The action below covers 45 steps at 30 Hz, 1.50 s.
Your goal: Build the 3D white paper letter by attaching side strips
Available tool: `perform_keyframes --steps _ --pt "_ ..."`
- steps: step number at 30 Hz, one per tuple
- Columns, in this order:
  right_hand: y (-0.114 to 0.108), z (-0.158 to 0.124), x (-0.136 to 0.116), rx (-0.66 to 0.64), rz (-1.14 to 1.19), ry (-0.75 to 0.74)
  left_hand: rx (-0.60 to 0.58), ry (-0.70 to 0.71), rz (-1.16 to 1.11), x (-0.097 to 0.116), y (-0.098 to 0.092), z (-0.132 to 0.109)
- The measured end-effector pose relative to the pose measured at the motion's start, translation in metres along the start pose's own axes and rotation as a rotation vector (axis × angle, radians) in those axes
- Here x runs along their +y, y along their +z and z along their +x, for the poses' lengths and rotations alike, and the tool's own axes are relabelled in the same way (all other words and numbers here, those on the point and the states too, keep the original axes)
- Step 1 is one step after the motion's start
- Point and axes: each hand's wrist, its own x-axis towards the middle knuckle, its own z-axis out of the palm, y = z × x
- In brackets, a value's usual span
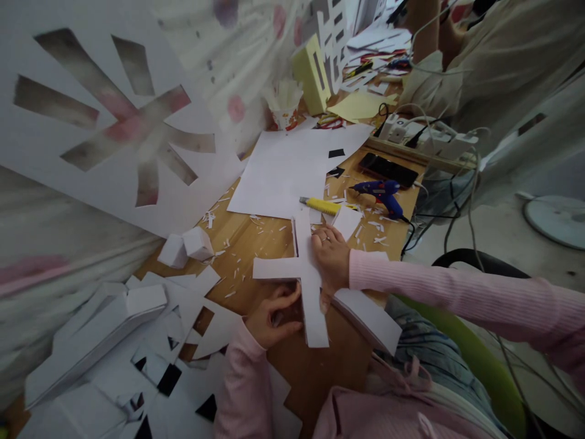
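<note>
A white cross-shaped piece of board (309,274) with raised side walls is held above the wooden table. My left hand (276,314) is curled at its lower left, fingertips against the side wall below the left arm of the cross. With bent fingers, my right hand (331,256) grips the opposite side; some fingertips are hidden. Just beyond the cross lies a yellow utility knife (322,205), beside a small white piece (347,221). Under my right forearm rests a long white folded strip (369,318).
A blue glue gun (382,194), a phone (388,170) and a power strip (425,131) with cables occupy the right. White cut-out boards (150,341) pile up at left, near two white cubes (198,244). A large perforated panel (183,183) leans at left. Another person (484,67) is behind.
</note>
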Motion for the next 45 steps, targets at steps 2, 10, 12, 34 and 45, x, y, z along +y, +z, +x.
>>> perform_keyframes --steps 2,10,12,34,45 --pt "0.001 0.000 0.000 0.006 0.002 0.005 0.003 0.009 -0.003 -0.002 0.000 0.000" --pt "0.000 -0.001 0.000 0.006 -0.035 -0.015 0.007 0.015 -0.007 -0.003 0.001 0.000" --pt "0.002 -0.001 0.001 0.035 -0.030 -0.018 0.006 0.014 -0.007 -0.002 0.001 0.000" --pt "-0.011 -0.007 0.014 0.054 0.071 -0.156 0.091 -0.048 -0.013 0.004 0.013 0.004" --pt "-0.017 -0.008 0.015 0.041 0.064 -0.169 0.086 -0.057 -0.034 -0.001 0.013 0.003"
